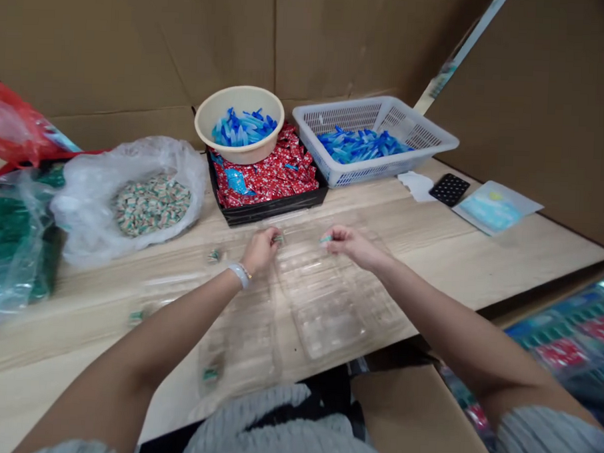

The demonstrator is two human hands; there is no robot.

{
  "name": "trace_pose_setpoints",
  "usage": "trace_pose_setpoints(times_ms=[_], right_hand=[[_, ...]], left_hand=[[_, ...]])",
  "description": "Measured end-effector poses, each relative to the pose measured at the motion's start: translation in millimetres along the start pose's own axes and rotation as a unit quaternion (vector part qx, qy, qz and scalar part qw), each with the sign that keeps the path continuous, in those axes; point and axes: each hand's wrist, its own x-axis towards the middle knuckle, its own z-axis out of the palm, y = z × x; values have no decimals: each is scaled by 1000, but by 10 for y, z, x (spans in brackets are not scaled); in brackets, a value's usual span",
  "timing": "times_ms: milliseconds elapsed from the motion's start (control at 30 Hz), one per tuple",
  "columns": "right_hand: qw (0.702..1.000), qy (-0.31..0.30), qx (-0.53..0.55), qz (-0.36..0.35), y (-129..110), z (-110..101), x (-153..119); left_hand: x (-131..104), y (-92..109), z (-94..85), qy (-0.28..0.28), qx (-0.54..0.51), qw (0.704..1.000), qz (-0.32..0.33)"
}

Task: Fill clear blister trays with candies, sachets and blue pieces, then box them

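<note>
both hands (261, 249) (350, 244) pinch small sweets (326, 239) over clear tray (323, 301).

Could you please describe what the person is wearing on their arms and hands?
Both forearms are bare, with no gloves on the left hand or the right hand. A pale band with a small metal piece circles the left wrist. Grey ribbed knit sleeves are pushed up to about the elbows. No rings are discernible.
</note>
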Motion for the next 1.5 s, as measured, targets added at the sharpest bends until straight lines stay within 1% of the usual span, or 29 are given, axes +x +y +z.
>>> trace_pose_setpoints(times_ms=[67,133,200,267,333,367,400,467,533,700,833,900,967,1067,1200,1233,1300,1367,1400,1500], right_hand=[[997,-54,-47,-23,112,195,-90],[984,-91,-127,-81,164,391,-118],[959,-121,-210,-148,178,536,-115],[926,-166,-274,-198,179,616,-109],[894,-211,-323,-227,185,646,-111],[882,-222,-344,-234,191,649,-114],[872,-225,-363,-237,199,650,-117],[863,-216,-389,-238,219,648,-117],[860,-211,-397,-240,241,648,-109],[854,-220,-394,-260,296,640,-97],[851,-189,-396,-287,335,606,-149],[842,-174,-404,-314,356,583,-177],[824,-164,-421,-341,377,565,-195],[806,-147,-451,-354,398,553,-206],[800,-134,-473,-345,401,562,-226],[800,-133,-473,-345,399,563,-231],[807,-133,-461,-344,395,558,-239],[828,-121,-432,-335,394,537,-242],[842,-111,-415,-327,395,521,-244],[876,-92,-375,-291,400,471,-265]], left_hand=[[-16,1,25,-2,46,999,12],[-20,20,27,1,83,996,17],[-5,39,26,3,104,995,10],[21,49,25,-1,113,994,0],[46,52,24,-7,119,993,0],[54,52,24,-10,121,993,1],[59,53,24,-12,124,992,3],[59,57,26,-14,128,992,6],[50,59,29,-13,129,991,10],[13,27,35,2,116,993,26],[-4,-40,20,15,101,994,44],[-2,-69,10,21,97,994,53],[6,-87,-2,19,95,993,60],[17,-93,-31,11,96,993,64],[-2,-74,-106,26,96,994,44],[-10,-62,-127,17,100,994,49],[-22,-27,-164,-23,120,990,72],[-27,18,-194,-65,152,982,94],[-32,42,-206,-73,167,978,99],[-98,115,-227,-55,188,975,105]])
